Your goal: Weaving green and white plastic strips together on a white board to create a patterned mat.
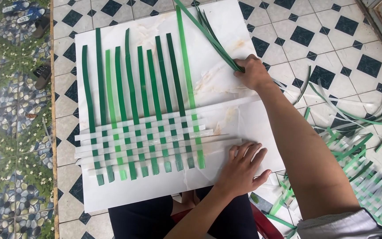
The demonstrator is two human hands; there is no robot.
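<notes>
A flat weave [142, 137] of upright green strips crossed by white strips lies on a white board [226, 35]. My left hand [243, 167] rests palm down on the board's near right part, fingers spread over the ends of the white strips. Farther up the board's right edge, my right hand [254, 71] is closed around the lower ends of a bundle of loose green strips [208, 33] that slant up to the left.
A heap of loose green and white strips and a partly woven piece [368, 177] lie on the tiled floor at right. Pebble-patterned floor [9, 132] with sandals [43, 76] runs along the left. My dark-clothed lap [155, 217] is under the board's near edge.
</notes>
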